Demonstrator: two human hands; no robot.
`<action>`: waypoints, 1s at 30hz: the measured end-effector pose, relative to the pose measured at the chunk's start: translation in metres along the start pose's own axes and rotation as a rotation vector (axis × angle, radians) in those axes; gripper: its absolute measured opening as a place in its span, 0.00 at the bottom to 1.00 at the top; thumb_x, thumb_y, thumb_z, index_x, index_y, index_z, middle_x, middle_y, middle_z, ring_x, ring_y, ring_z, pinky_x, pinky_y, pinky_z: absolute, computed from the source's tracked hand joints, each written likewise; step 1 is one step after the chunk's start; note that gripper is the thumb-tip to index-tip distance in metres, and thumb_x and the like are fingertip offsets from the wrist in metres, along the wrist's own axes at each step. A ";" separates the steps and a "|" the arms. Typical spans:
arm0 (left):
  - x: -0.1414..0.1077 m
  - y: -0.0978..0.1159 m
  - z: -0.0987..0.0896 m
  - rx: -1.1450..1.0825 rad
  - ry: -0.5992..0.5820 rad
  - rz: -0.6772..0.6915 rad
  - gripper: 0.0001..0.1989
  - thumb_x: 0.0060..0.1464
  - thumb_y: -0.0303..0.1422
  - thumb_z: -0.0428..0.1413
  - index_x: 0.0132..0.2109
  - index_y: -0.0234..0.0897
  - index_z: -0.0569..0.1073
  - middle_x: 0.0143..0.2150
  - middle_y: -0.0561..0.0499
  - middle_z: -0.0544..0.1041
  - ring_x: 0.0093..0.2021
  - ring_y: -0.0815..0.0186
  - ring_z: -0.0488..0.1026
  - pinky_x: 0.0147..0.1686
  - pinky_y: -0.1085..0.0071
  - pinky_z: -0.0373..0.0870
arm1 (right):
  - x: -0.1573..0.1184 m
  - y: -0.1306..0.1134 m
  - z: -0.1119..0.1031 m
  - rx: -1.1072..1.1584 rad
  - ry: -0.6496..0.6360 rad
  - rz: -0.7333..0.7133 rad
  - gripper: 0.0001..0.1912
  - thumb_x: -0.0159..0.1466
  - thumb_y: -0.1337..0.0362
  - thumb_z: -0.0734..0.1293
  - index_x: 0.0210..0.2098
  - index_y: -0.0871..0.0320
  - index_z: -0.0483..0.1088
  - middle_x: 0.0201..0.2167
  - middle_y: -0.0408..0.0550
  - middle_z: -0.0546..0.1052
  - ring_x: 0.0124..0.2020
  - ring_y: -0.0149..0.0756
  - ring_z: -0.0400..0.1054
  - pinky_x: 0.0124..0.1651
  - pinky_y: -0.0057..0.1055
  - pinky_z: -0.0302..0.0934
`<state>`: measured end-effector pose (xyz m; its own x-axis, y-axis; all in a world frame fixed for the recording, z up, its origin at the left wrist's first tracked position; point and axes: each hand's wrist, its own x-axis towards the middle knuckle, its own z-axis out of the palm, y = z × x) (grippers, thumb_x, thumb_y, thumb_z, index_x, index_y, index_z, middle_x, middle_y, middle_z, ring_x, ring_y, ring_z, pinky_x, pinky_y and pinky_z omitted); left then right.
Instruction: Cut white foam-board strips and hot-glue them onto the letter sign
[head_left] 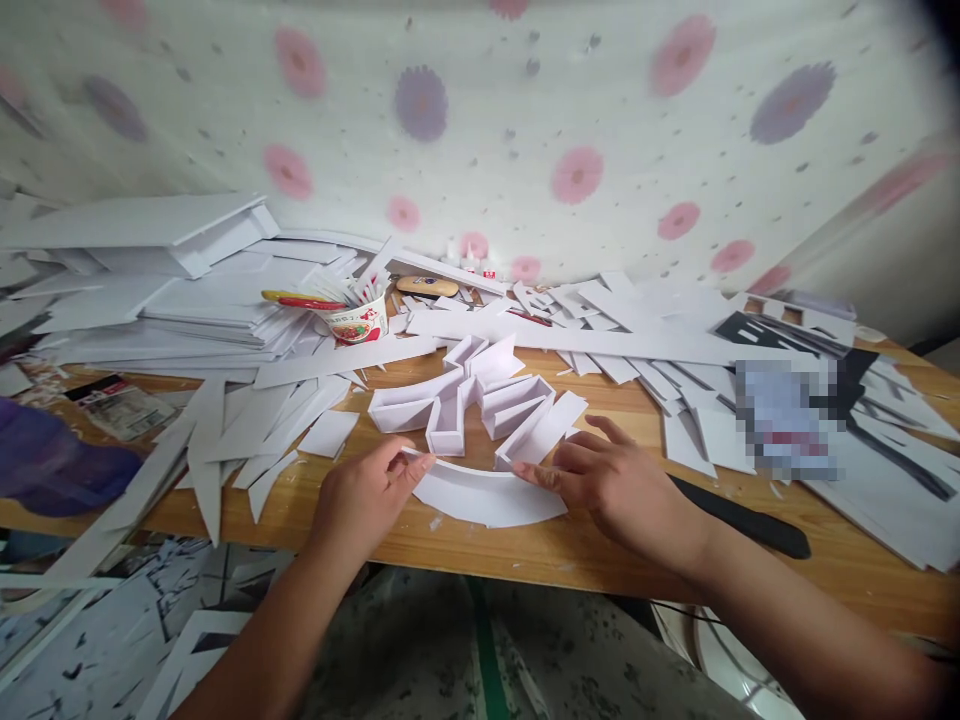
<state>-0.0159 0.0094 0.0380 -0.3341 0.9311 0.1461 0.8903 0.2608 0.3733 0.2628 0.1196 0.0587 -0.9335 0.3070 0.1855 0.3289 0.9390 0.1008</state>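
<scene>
At the lower centre of the frame, near the front edge of the wooden tabletop (525,568), lies a white, gently curved strip of thin board (487,502). The left hand (371,490) pinches its left end between thumb and fingers; the right hand (619,485) is at the other end, thumb side against it and the remaining fingers loosely spread — whether it grips or merely presses, I cannot tell.

The strip looks very light and springy, stiff enough to keep its bow but likely to crease or dent under a hard squeeze. Its smooth faces may slide a little on bare wood. The two ends seem the best hold — thumb and fingertips on the edges, the middle left unpressed. Just beyond, at mid-frame, a white, thin-walled, angular board construction (448,425) appears equally delicate, its narrow walls easily knocked askew.
</scene>
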 end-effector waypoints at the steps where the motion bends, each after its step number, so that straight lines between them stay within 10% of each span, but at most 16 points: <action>1: -0.002 0.001 -0.001 0.020 0.078 0.049 0.18 0.58 0.48 0.50 0.46 0.42 0.73 0.37 0.51 0.78 0.36 0.62 0.75 0.33 0.69 0.66 | 0.000 0.000 -0.001 -0.006 -0.004 0.000 0.29 0.66 0.73 0.60 0.63 0.43 0.58 0.32 0.43 0.75 0.36 0.37 0.66 0.53 0.47 0.48; 5: -0.012 0.028 -0.002 0.061 0.371 0.371 0.20 0.54 0.40 0.58 0.53 0.40 0.70 0.51 0.42 0.72 0.51 0.52 0.70 0.50 0.55 0.67 | 0.000 0.000 -0.002 -0.016 -0.002 0.002 0.30 0.65 0.74 0.60 0.63 0.43 0.58 0.31 0.43 0.74 0.35 0.37 0.65 0.52 0.46 0.49; 9: -0.010 0.067 0.012 -0.108 0.235 0.666 0.11 0.56 0.30 0.56 0.47 0.40 0.72 0.48 0.44 0.74 0.52 0.56 0.70 0.52 0.56 0.68 | 0.001 0.000 -0.002 -0.006 -0.010 0.017 0.30 0.65 0.74 0.60 0.62 0.42 0.60 0.31 0.43 0.74 0.35 0.36 0.65 0.52 0.46 0.49; 16: 0.008 0.077 0.039 -0.244 0.212 0.698 0.02 0.57 0.26 0.55 0.38 0.37 0.71 0.40 0.47 0.78 0.45 0.61 0.73 0.47 0.61 0.72 | 0.002 0.002 -0.004 0.032 -0.069 0.040 0.30 0.64 0.76 0.58 0.60 0.42 0.64 0.33 0.42 0.75 0.35 0.36 0.66 0.57 0.48 0.44; 30: 0.003 0.081 0.039 0.108 0.258 0.809 0.18 0.56 0.23 0.53 0.50 0.49 0.73 0.40 0.55 0.79 0.49 0.56 0.69 0.39 0.64 0.70 | 0.002 0.013 0.010 0.084 0.060 0.053 0.10 0.64 0.75 0.57 0.41 0.59 0.64 0.27 0.43 0.76 0.28 0.34 0.68 0.57 0.43 0.48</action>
<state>0.0671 0.0430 0.0327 0.3683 0.7579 0.5384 0.9056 -0.4236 -0.0232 0.2635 0.1344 0.0509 -0.9039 0.3496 0.2465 0.3624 0.9320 0.0071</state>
